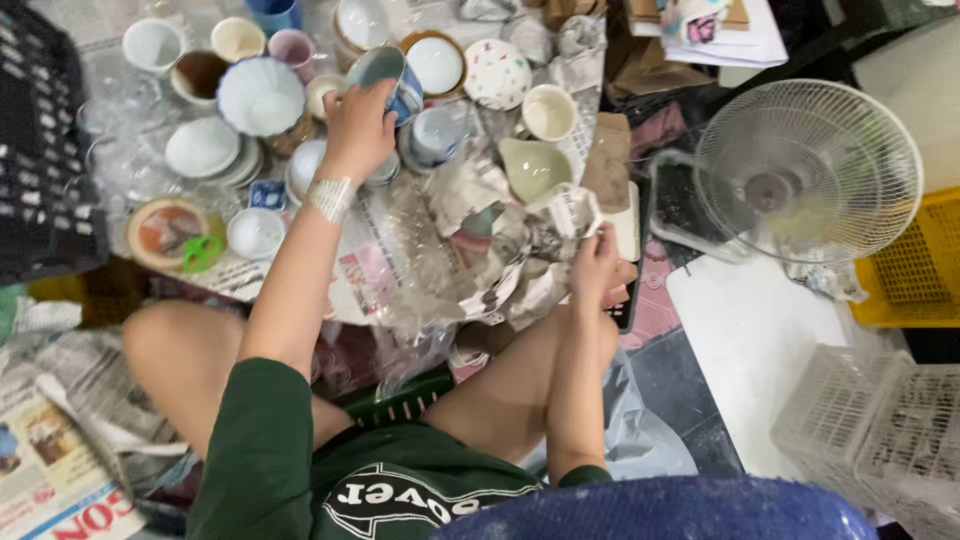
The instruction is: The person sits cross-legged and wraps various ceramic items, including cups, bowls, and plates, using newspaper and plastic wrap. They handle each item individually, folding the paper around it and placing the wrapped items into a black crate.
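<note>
1. The left hand (358,125) covered much of the blue mug (390,78) it gripped, so the mug's handle could not be made out.
2. The right hand (597,262) pinched crumpled newspaper (520,255); whatever lay wrapped inside was hidden.
3. A black crate (40,150) was cut off by the left edge.
4. A yellow basket (915,265) ran past the right edge.
5. White wire baskets (880,430) were clipped at the bottom right corner.
6. A blurred blue shape (680,512) filled the bottom edge, too soft to identify.
7. The stacked plates (205,150) overlapped, so their count stayed unclear.
</note>
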